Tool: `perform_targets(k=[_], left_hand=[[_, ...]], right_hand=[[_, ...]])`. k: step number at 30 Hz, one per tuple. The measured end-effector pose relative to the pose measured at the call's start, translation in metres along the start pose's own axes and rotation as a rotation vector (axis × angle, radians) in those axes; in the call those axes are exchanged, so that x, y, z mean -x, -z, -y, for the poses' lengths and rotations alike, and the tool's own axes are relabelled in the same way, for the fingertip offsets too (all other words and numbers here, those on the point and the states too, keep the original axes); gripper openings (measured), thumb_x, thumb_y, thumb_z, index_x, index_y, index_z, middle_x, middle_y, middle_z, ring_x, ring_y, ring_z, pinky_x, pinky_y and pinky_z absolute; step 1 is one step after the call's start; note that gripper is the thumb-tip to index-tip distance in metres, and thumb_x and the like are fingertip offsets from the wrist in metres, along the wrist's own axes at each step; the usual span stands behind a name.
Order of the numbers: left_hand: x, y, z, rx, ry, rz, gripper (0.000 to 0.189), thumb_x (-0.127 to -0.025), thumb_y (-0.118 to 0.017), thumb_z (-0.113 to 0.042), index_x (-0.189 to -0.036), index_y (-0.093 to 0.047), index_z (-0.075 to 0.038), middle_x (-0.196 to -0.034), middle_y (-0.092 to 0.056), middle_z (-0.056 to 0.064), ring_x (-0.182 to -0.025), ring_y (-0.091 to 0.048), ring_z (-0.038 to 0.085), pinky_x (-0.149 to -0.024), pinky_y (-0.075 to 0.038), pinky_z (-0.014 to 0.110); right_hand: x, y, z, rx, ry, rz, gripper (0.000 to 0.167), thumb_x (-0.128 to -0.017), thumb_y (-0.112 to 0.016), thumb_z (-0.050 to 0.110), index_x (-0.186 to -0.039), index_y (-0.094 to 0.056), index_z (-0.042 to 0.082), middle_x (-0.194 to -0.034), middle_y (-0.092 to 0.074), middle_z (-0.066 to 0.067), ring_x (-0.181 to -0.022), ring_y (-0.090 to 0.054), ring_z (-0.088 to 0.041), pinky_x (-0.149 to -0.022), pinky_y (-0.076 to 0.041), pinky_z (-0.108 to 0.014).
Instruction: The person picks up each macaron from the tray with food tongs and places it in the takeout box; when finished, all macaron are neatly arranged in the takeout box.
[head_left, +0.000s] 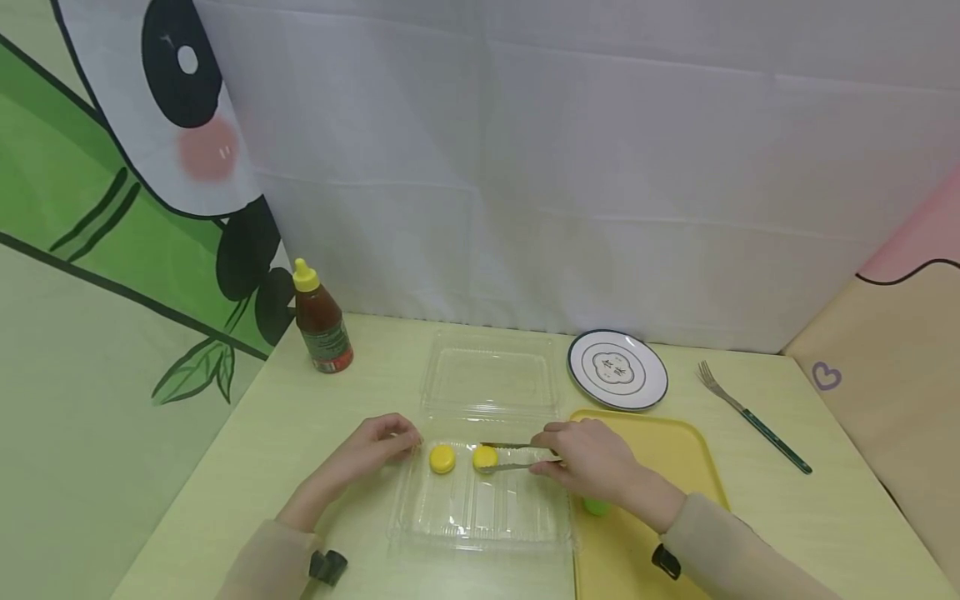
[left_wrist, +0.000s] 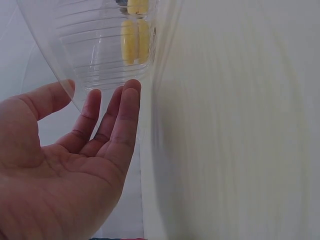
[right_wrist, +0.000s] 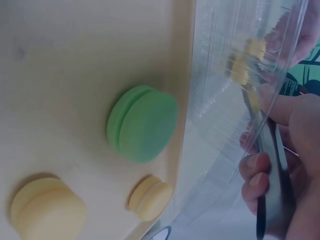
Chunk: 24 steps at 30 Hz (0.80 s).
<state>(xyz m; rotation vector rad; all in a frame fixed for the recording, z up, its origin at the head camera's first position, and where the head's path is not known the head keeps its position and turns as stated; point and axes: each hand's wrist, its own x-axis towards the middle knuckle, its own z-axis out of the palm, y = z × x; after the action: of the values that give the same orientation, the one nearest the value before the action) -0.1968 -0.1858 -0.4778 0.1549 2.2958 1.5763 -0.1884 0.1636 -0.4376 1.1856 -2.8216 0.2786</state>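
Right hand (head_left: 592, 460) gripping tongs (right_wrist: 276, 182), yellow macaron (head_left: 484, 457) between

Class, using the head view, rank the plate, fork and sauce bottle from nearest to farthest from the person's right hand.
1. Plate, just beyond the right hand.
2. Fork, to the hand's right.
3. Sauce bottle, over on the far left.

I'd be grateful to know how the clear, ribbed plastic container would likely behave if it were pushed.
The container would probably flex, since its walls look thin and see-through. It may slide easily, as it seems light and rests on the smooth-looking, pale tabletop. The round, yellow macaron-like piece free of the metal tongs might shift inside.
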Motion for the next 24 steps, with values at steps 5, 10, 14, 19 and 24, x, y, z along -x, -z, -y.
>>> perform_targets(k=[5, 10, 14, 19, 24], left_hand=[[0.0016, -0.0001, -0.0021, -0.004, 0.005, -0.003, 0.027, -0.099, -0.063, -0.028, -0.108, -0.066, -0.003, -0.101, -0.066, 0.006, -0.094, -0.06, 0.019, -0.086, -0.052, 0.037], [0.0015, -0.0002, -0.0021, -0.001, 0.004, -0.004, 0.026, -0.099, -0.063, -0.028, -0.107, -0.066, -0.003, -0.101, -0.066, 0.007, -0.094, -0.061, 0.019, -0.087, -0.053, 0.038], [0.0002, 0.0001, -0.0011, 0.0, 0.01, -0.002, 0.025, -0.099, -0.063, -0.028, -0.107, -0.066, -0.004, -0.101, -0.067, 0.006, -0.095, -0.061, 0.019, -0.087, -0.052, 0.036], [-0.0009, 0.0006, 0.0001, -0.001, 0.009, 0.001, 0.025, -0.1, -0.062, -0.027, -0.107, -0.066, -0.004, -0.101, -0.067, 0.007, -0.096, -0.061, 0.02, -0.087, -0.052, 0.036], [-0.0002, 0.0008, 0.0008, -0.004, 0.0, 0.002, 0.026, -0.099, -0.063, -0.028, -0.107, -0.066, -0.003, -0.101, -0.067, 0.007, -0.095, -0.061, 0.02, -0.087, -0.052, 0.036]], right_hand=[[-0.001, 0.0006, 0.0039, 0.026, -0.008, -0.003, 0.029, -0.088, -0.075, 0.039, -0.104, -0.075, 0.016, -0.086, -0.067, 0.006, -0.06, -0.053, -0.005, -0.053, -0.042, -0.024], [-0.0022, 0.0022, 0.0078, 0.026, -0.003, -0.016, 0.027, -0.088, -0.076, 0.037, -0.103, -0.075, 0.015, -0.086, -0.068, 0.005, -0.059, -0.052, -0.004, -0.052, -0.042, -0.023], [-0.0026, 0.0042, 0.009, 0.013, -0.013, -0.018, 0.027, -0.087, -0.076, 0.037, -0.103, -0.075, 0.015, -0.086, -0.068, 0.005, -0.059, -0.052, -0.004, -0.052, -0.042, -0.023], [-0.003, 0.0054, 0.0097, 0.004, -0.018, -0.003, 0.028, -0.087, -0.077, 0.036, -0.104, -0.075, 0.014, -0.087, -0.068, 0.004, -0.06, -0.053, -0.005, -0.052, -0.042, -0.023], [-0.0031, 0.0053, 0.0105, 0.007, -0.021, 0.003, 0.032, -0.086, -0.078, 0.037, -0.106, -0.075, 0.013, -0.087, -0.068, 0.003, -0.061, -0.054, -0.005, -0.053, -0.042, -0.023]])
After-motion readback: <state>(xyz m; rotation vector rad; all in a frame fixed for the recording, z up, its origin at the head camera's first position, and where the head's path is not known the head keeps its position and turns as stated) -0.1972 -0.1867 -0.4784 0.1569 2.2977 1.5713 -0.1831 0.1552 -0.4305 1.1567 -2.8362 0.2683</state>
